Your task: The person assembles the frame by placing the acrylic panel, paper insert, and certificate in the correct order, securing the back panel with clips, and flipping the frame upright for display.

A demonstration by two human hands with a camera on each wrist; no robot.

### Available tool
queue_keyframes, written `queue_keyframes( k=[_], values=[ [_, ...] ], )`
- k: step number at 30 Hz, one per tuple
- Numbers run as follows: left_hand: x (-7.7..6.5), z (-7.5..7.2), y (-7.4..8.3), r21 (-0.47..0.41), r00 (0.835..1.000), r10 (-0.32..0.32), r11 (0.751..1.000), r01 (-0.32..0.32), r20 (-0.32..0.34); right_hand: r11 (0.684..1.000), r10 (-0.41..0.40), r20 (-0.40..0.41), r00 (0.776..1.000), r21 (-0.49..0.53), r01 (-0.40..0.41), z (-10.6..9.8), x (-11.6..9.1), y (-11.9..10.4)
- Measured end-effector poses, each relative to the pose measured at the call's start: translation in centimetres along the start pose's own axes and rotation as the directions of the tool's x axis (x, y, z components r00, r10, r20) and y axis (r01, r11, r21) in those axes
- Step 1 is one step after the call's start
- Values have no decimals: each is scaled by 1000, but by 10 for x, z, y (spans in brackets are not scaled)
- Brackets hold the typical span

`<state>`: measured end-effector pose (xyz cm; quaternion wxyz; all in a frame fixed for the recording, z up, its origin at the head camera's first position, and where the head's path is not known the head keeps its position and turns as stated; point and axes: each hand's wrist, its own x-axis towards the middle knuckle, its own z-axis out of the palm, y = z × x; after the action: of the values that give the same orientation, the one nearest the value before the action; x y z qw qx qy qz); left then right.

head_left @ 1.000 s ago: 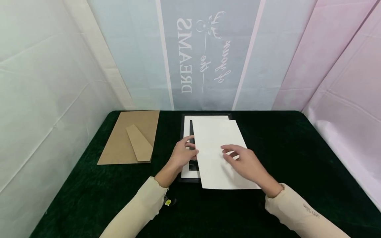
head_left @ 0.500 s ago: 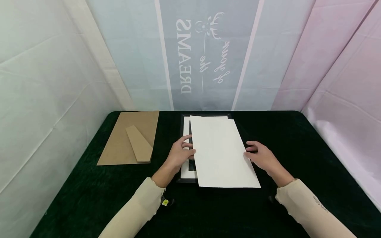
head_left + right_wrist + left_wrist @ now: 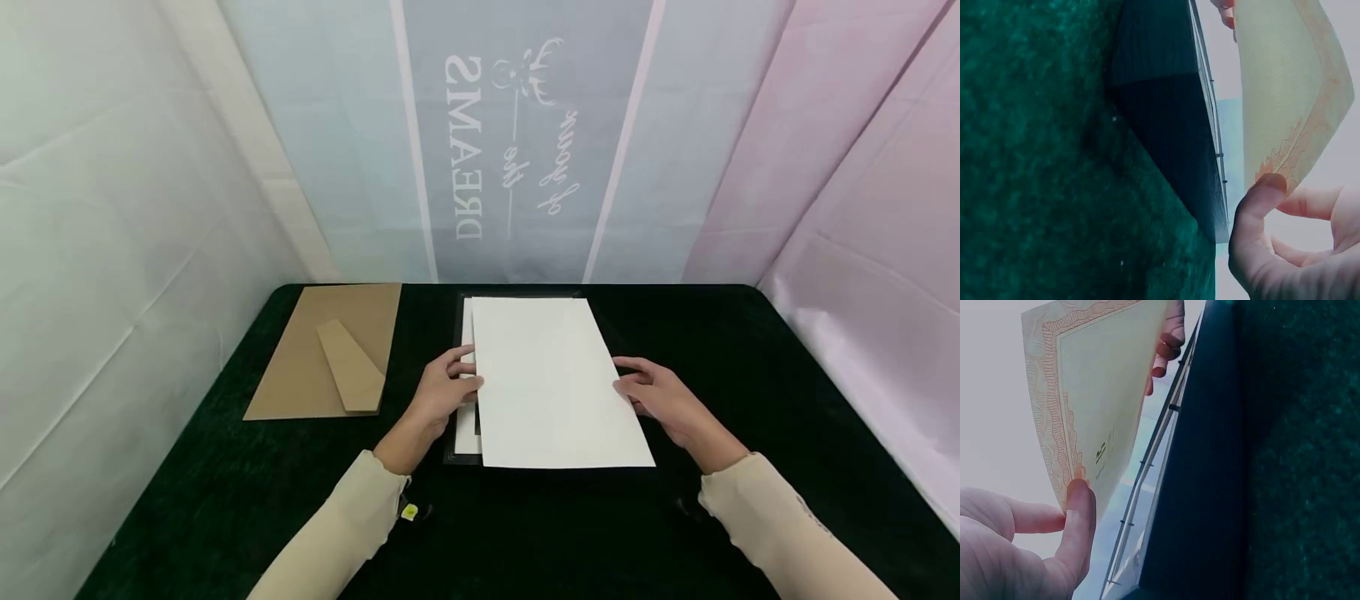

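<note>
A certificate sheet (image 3: 558,383) is held above a black picture frame (image 3: 467,459), its plain white back facing up. Its printed underside (image 3: 1107,381), with an ornate orange border, shows in the left wrist view. My left hand (image 3: 438,392) pinches the sheet's left edge between thumb and fingers. On the opposite edge, my right hand (image 3: 663,404) pinches it too; the right wrist view shows the thumb and fingers (image 3: 1260,194) on the border. The frame lies on the table, mostly covered by the sheet. A strip of white inside the frame (image 3: 467,433) shows at the left.
A brown backing board (image 3: 300,367) with a folded stand leg (image 3: 351,367) lies to the left on the dark green cloth-covered table (image 3: 540,533). A printed curtain (image 3: 517,142) hangs behind the table, and pale fabric (image 3: 877,250) borders both sides.
My right hand has gone from above the sheet to its right edge and now pinches it. The certificate has shifted left, covering more of the frame.
</note>
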<state>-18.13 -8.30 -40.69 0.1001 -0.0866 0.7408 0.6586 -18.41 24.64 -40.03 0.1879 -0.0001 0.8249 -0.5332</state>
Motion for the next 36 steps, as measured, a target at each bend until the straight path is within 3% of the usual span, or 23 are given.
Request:
queue_keyframes(
  k=[4, 12, 22, 30, 36],
  values=[
    [2, -3, -2, -6, 1000, -6, 1000, 6, -23, 1000, -24, -12, 1000, -1, 24, 2, 0, -2],
    [2, -9, -4, -18, 999, -17, 1000, 17, -41, 999, -41, -112, 993, -15, 40, 11, 6, -8],
    [-1, -21, -3, 90, 1000, 18, 996, -15, -22, 997, -41, -160, 986, -68, 31, 23, 21, -9],
    [-3, -26, -5, 197, 998, 44, 980, -34, -49, 995, -48, -176, 983, -94, 32, 31, 28, -11],
    [-4, -27, -5, 229, 998, 54, 972, -43, -40, 993, -27, -180, 983, -119, 6, 33, 32, -11]
  ],
)
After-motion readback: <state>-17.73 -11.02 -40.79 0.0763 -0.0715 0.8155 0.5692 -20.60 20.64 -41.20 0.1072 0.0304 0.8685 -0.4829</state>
